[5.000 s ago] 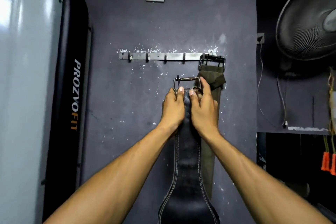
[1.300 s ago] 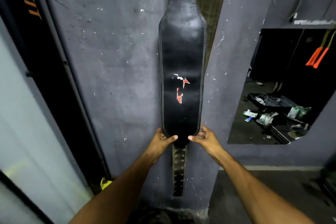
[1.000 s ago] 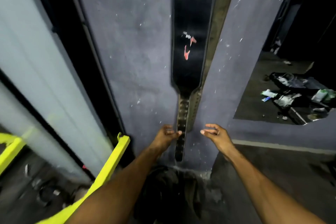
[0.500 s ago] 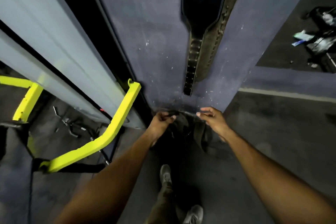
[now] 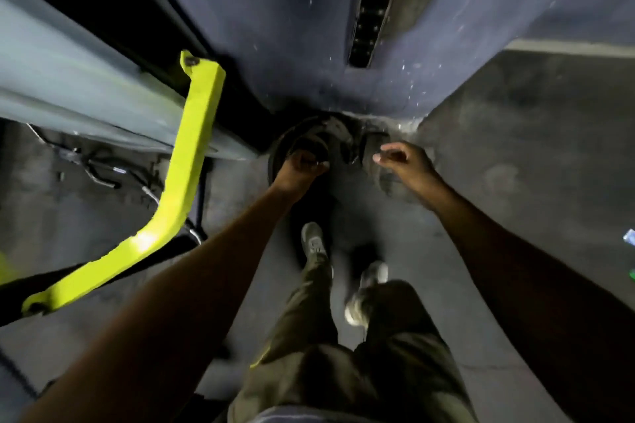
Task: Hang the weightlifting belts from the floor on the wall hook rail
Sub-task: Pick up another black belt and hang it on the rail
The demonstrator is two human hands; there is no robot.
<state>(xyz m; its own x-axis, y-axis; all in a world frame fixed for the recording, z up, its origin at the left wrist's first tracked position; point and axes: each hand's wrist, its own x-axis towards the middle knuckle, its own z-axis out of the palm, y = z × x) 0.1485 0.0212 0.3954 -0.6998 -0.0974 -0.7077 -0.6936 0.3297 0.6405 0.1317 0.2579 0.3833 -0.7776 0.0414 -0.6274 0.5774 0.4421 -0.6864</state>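
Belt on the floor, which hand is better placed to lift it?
Left. The left hand already grips the belt by the wall, while the right hand hovers open beside it, holding nothing.

Gym, yellow machine frame (image 5: 192, 154), belts (image 5: 309, 141) on floor

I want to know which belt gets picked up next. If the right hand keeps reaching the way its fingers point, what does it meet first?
Probably the dark belt pile at the foot of the wall. The right hand points at it with open fingers, though blur hides the depth.
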